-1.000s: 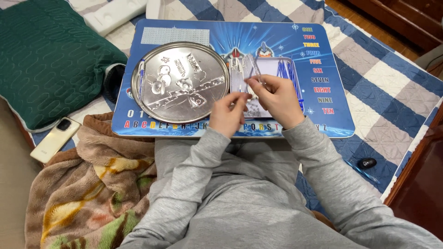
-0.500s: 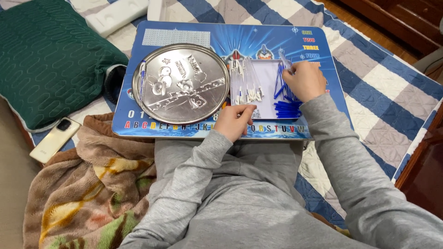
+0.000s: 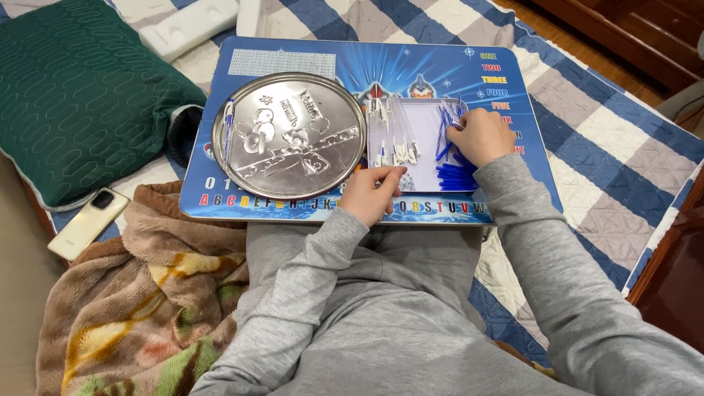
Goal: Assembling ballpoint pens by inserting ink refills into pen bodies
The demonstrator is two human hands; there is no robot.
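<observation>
Right hand (image 3: 484,136) sits on the right side of the white tray (image 3: 422,128), fingers curled narrow over the loose blue pen refills (image 3: 444,132); can't tell if it actually pinches one. More blue refills (image 3: 455,178) are bunched at the tray's near right corner, just below that hand. Left hand (image 3: 370,194) rests at the tray's near edge, fingers bent, fingertips (image 3: 392,172) touching the tray floor, nothing visibly held. Clear pen barrels (image 3: 392,132) lie in the tray's left half, just beyond the left hand. Tray sits on the blue lap desk (image 3: 293,51), right of the round steel platter (image 3: 290,136), nearly touching it. One pen (image 3: 229,125) lies on the platter's left rim. Green cushion (image 3: 73,95) and phone (image 3: 86,221) off to the left, blanket (image 3: 139,293) under the left elbow.
</observation>
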